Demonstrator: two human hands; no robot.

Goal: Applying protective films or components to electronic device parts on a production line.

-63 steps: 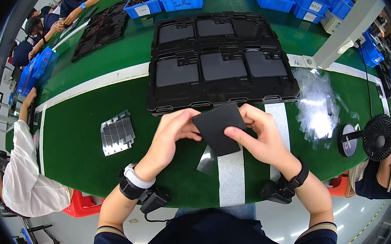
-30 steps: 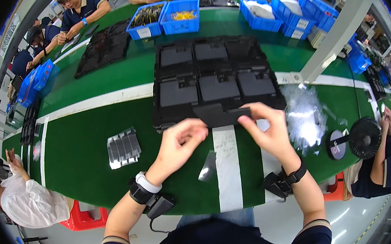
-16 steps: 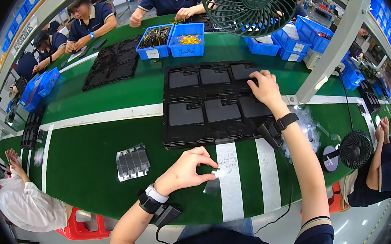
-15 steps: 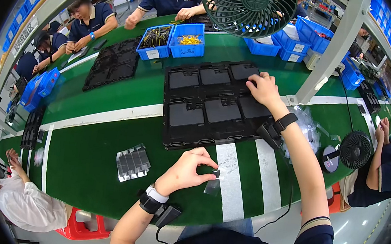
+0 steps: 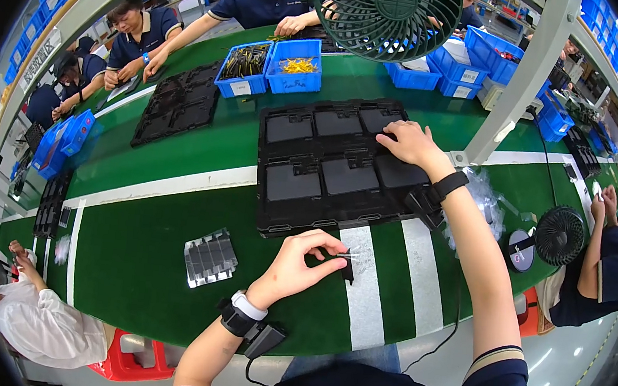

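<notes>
My left hand pinches a small black piece with clear film between thumb and fingertips, above a white stripe on the green table. Ahead of it lies a large black moulded tray with several pockets, each holding a flat dark grey panel. My right hand rests over the tray's right side, fingers stretched across the far right pocket; whether they grip a panel's edge is hidden. Left of my left hand lies a sheet of black strips on clear film.
Crumpled clear film lies right of the tray. A small black fan and a grey metal post stand to the right; a larger fan hangs ahead. Blue bins and another black tray sit beyond. Co-workers sit around the table.
My right hand has shifted slightly left and lower over the tray, its fingers flatter. The small piece in my left hand has turned, and its clear film now points differently. A co-worker's arm reaches farther left.
</notes>
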